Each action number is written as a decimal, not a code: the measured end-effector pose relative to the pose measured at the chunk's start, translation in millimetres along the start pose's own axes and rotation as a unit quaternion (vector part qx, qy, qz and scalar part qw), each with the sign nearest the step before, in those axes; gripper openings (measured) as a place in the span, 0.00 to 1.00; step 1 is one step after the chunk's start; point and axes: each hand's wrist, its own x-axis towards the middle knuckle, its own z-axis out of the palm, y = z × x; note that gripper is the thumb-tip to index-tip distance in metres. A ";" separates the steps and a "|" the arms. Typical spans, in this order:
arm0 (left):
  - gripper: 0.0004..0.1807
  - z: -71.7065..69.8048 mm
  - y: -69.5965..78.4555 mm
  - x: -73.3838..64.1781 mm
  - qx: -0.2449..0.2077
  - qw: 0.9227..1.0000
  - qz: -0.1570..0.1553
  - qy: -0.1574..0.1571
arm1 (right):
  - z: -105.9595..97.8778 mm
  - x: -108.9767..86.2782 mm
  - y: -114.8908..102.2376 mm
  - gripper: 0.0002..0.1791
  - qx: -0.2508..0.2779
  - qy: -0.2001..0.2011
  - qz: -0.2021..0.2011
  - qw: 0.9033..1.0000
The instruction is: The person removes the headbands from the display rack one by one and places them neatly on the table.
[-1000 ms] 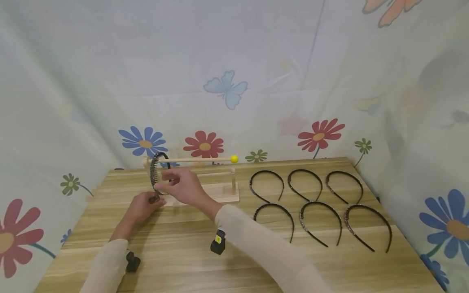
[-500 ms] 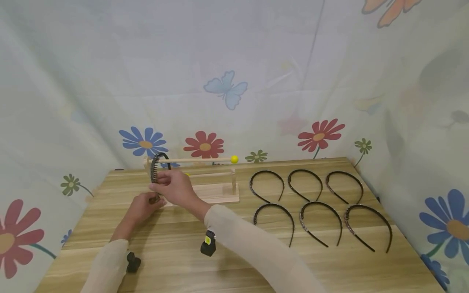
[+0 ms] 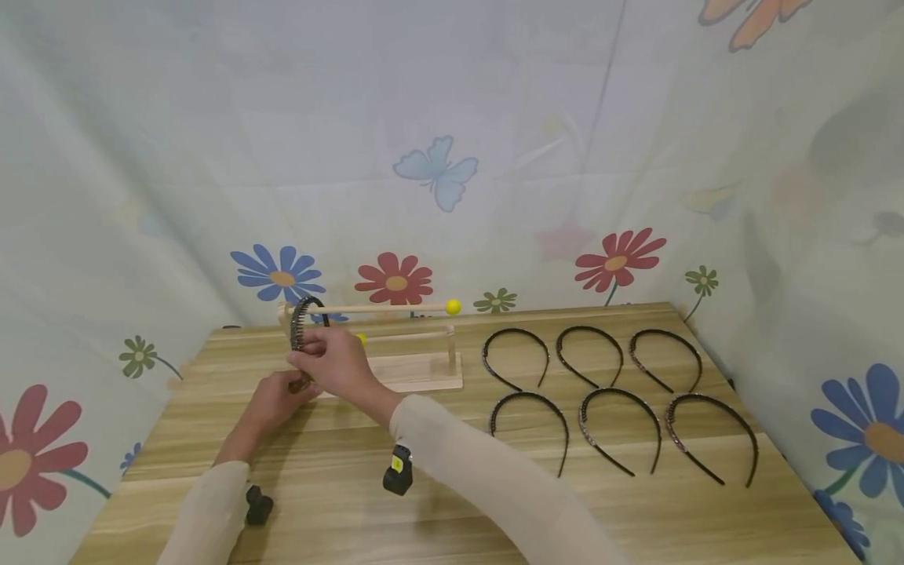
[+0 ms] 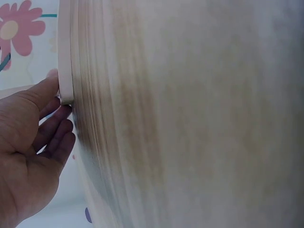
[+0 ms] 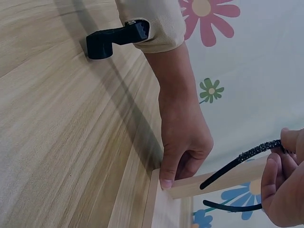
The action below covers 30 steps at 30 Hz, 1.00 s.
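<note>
A wooden rack (image 3: pixel 417 373) stands at the back left, its upper rod (image 3: pixel 388 308) tipped with a yellow ball (image 3: pixel 453 307). My left hand (image 3: pixel 271 404) pinches the left end of the rack's base (image 4: pixel 65 57), thumb on top and fingers at the end face. Around the rod, near the left post, hangs a black toothed headband (image 3: pixel 296 326) with a glittery outer side. My right hand (image 3: pixel 335 362) pinches the headband's near side between thumb and fingers. In the right wrist view, the headband's two dark ends (image 5: pixel 221 174) point toward the rack's post (image 5: pixel 190 186).
Several more black headbands lie in two rows on the right half of the table (image 3: pixel 339 502), such as one at the back (image 3: pixel 519 330) and one at the front right (image 3: pixel 715 399). A lower rod with a yellow ball (image 3: pixel 362 339) is partly hidden behind my right hand. A flowered curtain (image 3: pixel 494 118) encloses the table.
My right hand has shifted slightly left along the headband, bringing the lower yellow ball into view. The left hand keeps its place on the base.
</note>
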 end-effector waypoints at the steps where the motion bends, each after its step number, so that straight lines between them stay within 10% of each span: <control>1: 0.14 0.5 0.2 0.3 -0.001 1.000 -0.004 -0.001 | -0.6 -0.2 0.4 0.13 -0.005 0.003 0.000 1.000; 30: 0.17 1.8 3.1 -0.7 -0.008 1.000 -0.017 -0.016 | -57.7 -8.2 8.1 0.13 -0.056 0.008 -0.027 0.998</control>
